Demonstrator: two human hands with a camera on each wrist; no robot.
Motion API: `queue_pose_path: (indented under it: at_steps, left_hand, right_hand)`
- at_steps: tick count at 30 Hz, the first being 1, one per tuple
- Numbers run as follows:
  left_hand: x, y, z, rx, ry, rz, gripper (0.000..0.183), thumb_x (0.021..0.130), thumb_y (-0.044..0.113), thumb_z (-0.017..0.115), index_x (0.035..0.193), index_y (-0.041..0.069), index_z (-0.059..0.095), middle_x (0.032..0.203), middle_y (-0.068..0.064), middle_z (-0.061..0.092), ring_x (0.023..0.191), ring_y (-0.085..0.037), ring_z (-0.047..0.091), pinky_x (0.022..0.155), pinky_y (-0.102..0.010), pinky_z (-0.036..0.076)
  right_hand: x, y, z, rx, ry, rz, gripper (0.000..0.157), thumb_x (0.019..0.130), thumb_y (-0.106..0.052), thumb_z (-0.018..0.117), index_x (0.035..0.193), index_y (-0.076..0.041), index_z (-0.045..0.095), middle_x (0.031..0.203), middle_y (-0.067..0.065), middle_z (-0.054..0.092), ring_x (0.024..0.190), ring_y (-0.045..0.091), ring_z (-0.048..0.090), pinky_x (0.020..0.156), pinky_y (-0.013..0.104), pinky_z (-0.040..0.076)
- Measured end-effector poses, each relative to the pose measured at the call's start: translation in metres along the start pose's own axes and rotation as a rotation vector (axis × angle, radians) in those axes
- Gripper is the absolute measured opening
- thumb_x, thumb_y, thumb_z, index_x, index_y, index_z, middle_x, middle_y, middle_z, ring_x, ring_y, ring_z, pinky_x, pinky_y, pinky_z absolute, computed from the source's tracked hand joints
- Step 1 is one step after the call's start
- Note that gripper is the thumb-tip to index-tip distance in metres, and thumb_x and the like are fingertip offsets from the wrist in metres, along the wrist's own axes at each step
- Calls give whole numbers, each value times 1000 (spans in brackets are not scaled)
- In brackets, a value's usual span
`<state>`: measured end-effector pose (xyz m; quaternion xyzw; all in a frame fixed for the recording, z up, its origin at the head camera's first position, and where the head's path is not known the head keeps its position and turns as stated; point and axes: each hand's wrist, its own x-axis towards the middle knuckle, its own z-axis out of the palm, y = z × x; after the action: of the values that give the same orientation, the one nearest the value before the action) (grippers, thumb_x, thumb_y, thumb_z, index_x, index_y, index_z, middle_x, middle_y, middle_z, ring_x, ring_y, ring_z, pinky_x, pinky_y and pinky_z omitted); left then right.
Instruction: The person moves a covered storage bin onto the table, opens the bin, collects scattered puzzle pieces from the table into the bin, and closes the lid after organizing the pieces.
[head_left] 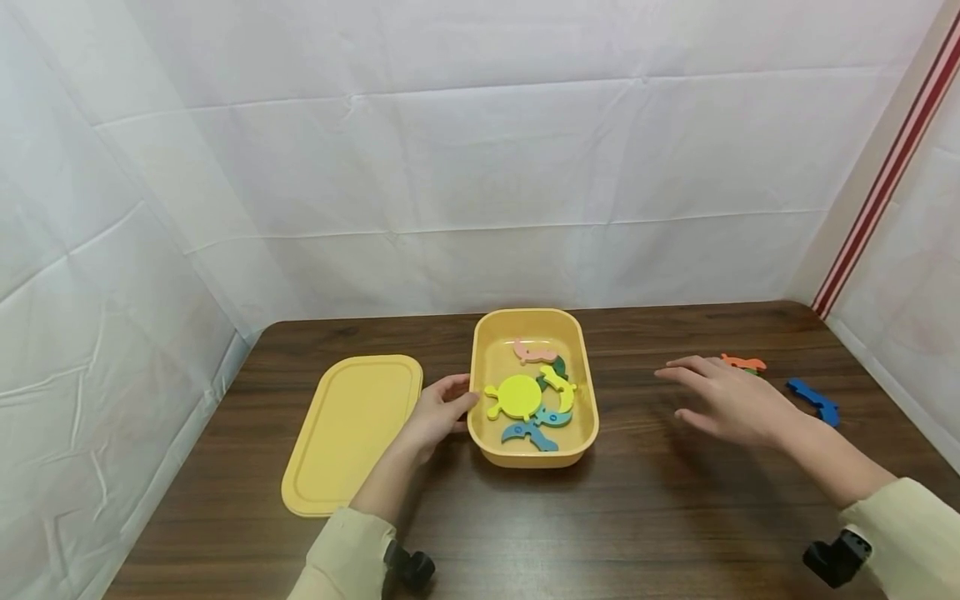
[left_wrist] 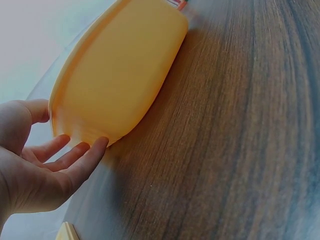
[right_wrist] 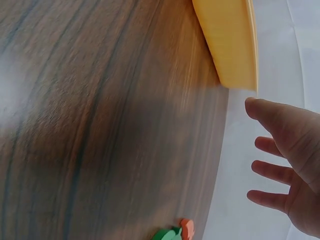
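A yellow plastic tub stands at the middle of the table. Inside lie several flat animal-shaped pieces: a yellow turtle, a pink piece, a yellow curved piece, a dark green one mostly covered, and two blue-grey bird-like pieces. My left hand holds the tub's left side, thumb at the rim and fingertips against the outer wall. Over the table to the right, my right hand hovers with fingers spread and nothing in it. Just beyond it are an orange piece and a partly hidden green piece.
A yellow lid lies flat to the left of the tub. At the right of the dark wooden table is a blue animal piece. White sheeting hangs behind and at both sides.
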<state>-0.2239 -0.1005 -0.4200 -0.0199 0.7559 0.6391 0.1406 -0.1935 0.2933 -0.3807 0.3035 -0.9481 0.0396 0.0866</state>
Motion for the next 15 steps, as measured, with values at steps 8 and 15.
queue_pose_path:
  at_steps: [8, 15]
  left_hand:
    - [0, 0, 0, -3, 0, 5, 42, 91, 14, 55, 131, 2, 47, 122, -17, 53, 106, -29, 58, 75, -35, 56]
    - [-1, 1, 0, -4, -3, 1, 42, 91, 14, 55, 131, 3, 47, 122, -17, 52, 107, -29, 57, 75, -35, 56]
  right_hand:
    - [-19, 14, 1, 0, 78, -31, 58, 76, -26, 74, 127, -11, 52, 121, 8, 54, 102, 25, 57, 73, 40, 51]
    - [-34, 21, 2, 15, 82, 16, 57, 75, -25, 75, 125, -11, 54, 120, 11, 55, 107, 31, 54, 76, 45, 50]
